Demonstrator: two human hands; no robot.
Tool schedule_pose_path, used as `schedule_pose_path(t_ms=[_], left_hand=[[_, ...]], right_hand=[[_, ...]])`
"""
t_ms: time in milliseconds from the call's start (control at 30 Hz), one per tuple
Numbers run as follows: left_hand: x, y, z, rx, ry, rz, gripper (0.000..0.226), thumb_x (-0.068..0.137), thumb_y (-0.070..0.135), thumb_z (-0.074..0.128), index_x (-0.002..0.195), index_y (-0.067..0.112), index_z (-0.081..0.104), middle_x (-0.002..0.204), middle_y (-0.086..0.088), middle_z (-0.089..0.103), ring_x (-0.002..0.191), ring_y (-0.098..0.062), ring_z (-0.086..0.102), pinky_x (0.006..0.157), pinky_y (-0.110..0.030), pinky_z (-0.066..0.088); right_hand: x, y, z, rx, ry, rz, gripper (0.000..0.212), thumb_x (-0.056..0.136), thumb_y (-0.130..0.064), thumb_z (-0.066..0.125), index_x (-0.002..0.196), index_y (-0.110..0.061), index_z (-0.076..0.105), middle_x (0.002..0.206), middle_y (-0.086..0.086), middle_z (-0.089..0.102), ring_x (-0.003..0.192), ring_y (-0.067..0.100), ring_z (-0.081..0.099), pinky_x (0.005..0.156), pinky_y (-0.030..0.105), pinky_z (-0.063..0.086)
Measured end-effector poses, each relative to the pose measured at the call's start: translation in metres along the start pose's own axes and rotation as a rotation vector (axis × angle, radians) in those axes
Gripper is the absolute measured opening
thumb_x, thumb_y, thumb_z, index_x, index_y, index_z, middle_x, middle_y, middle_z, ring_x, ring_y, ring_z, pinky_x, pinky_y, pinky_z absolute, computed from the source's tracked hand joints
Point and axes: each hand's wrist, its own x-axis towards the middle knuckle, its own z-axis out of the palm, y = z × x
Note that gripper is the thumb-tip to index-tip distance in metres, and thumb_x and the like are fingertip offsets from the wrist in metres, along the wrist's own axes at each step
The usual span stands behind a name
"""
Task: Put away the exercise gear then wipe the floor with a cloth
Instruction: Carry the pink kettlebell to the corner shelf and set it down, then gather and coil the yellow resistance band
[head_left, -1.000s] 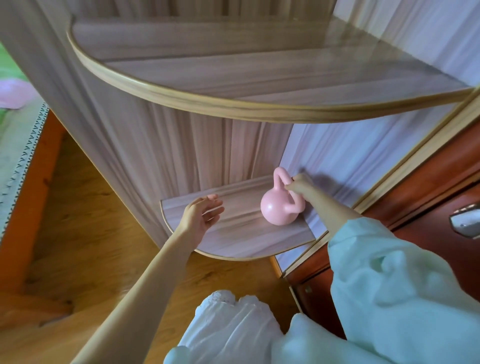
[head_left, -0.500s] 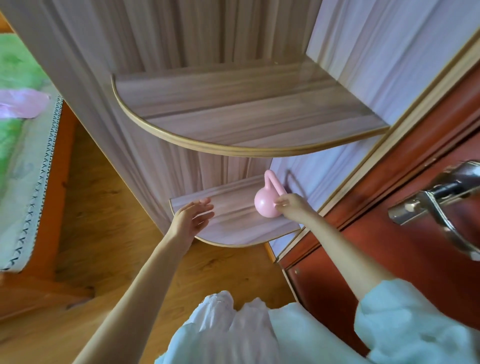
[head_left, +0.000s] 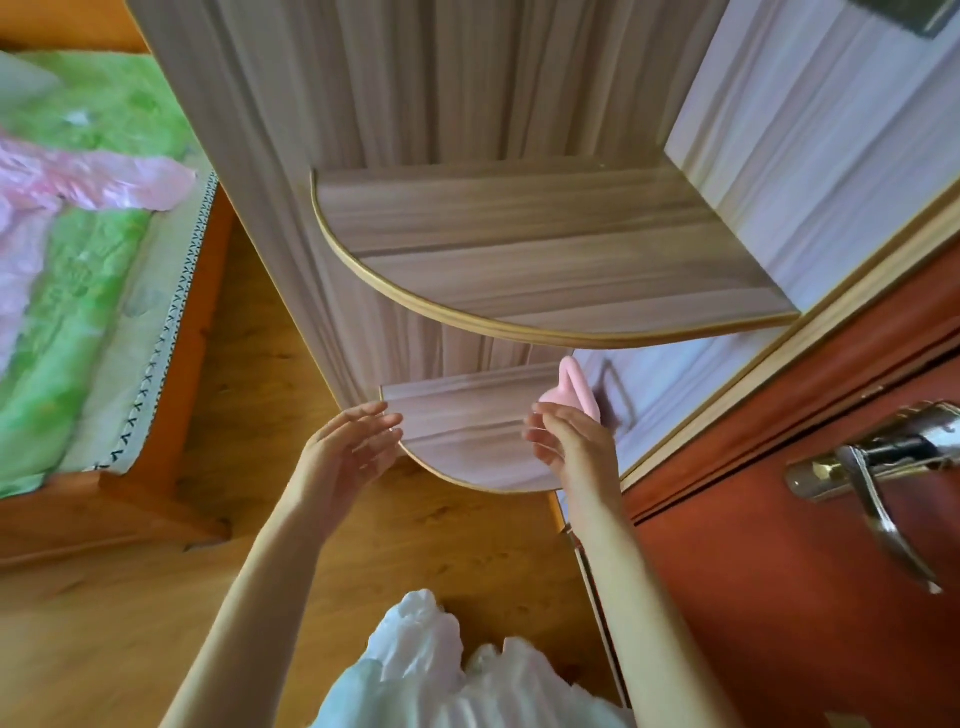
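Smooth pink kettlebell (head_left: 574, 389) sits on the lower shelf (head_left: 467, 431), a rounded wood-grain quarter circle at centre frame, mostly hidden behind the right hand (head_left: 569, 441). That hand hovers just in front, fingers relaxed and loose, gripping nothing. Left hand (head_left: 345, 449) is spread open at the shelf's curved edge. Glossy wooden floor (head_left: 249, 364) below, fuzzy green blanket (head_left: 78, 249) at left.

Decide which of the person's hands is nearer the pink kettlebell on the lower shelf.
Right. The right hand is just in front of the pink kettlebell, partly hiding it; the left hand is open at the lower shelf's far left edge.
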Motion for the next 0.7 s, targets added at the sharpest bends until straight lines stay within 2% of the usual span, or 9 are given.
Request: schedule_pose_path(t_ms=[133, 233, 367, 433, 600, 700], left_hand=[[-0.016, 0.017, -0.027, -0.062, 0.086, 0.101, 0.018, 0.092, 0.005, 0.045, 0.1, 0.012, 0.06, 0.083, -0.001, 0.072, 0.076, -0.012, 0.07, 0.068, -0.022, 0.057], [-0.035, 0.024, -0.05, -0.09, 0.136, 0.169, 0.022, 0.093, 0.004, 0.042, 0.1, 0.012, 0.061, 0.084, 0.0, 0.071, 0.075, -0.011, 0.069, 0.068, -0.023, 0.056], [-0.063, 0.032, -0.084, -0.194, 0.253, 0.24, 0.026, 0.092, 0.001, 0.041, 0.096, 0.011, 0.064, 0.084, -0.004, 0.071, 0.073, -0.013, 0.069, 0.066, -0.024, 0.057], [-0.075, 0.037, -0.1, -0.249, 0.312, 0.266, 0.029, 0.092, 0.0, 0.041, 0.091, 0.011, 0.068, 0.083, -0.006, 0.072, 0.071, -0.014, 0.07, 0.066, -0.024, 0.057], [-0.108, 0.054, -0.148, -0.296, 0.459, 0.343, 0.021, 0.089, 0.002, 0.044, 0.1, 0.008, 0.061, 0.082, -0.005, 0.072, 0.071, -0.014, 0.069, 0.067, -0.025, 0.057], [-0.131, 0.066, -0.186, -0.337, 0.541, 0.404, 0.021, 0.089, 0.002, 0.044, 0.099, 0.008, 0.061, 0.082, -0.005, 0.072, 0.07, -0.013, 0.069, 0.065, -0.024, 0.057]], right_hand=[[-0.006, -0.004, 0.038, -0.02, -0.156, 0.024, 0.015, 0.092, -0.01, 0.055, 0.085, -0.013, 0.067, 0.08, 0.004, 0.07, 0.079, 0.017, 0.066, 0.071, 0.026, 0.052], [-0.012, -0.006, 0.064, -0.052, -0.286, 0.031, 0.015, 0.092, -0.012, 0.054, 0.085, -0.014, 0.067, 0.083, 0.003, 0.07, 0.077, 0.013, 0.066, 0.07, 0.023, 0.054], [-0.019, 0.001, 0.102, -0.226, -0.433, -0.028, 0.013, 0.092, -0.013, 0.054, 0.089, -0.015, 0.067, 0.087, 0.0, 0.069, 0.074, 0.006, 0.066, 0.066, 0.017, 0.052], [-0.024, 0.006, 0.125, -0.249, -0.501, -0.006, 0.014, 0.093, -0.015, 0.054, 0.092, -0.015, 0.068, 0.089, 0.001, 0.069, 0.077, 0.008, 0.066, 0.067, 0.017, 0.052], [-0.04, 0.021, 0.189, -0.257, -0.639, 0.054, 0.015, 0.093, -0.013, 0.053, 0.094, -0.015, 0.068, 0.093, 0.004, 0.069, 0.084, 0.016, 0.066, 0.073, 0.026, 0.053], [-0.062, 0.035, 0.235, -0.342, -0.731, 0.004, 0.015, 0.093, -0.015, 0.053, 0.095, -0.017, 0.067, 0.094, 0.001, 0.069, 0.087, 0.016, 0.066, 0.074, 0.024, 0.054]])
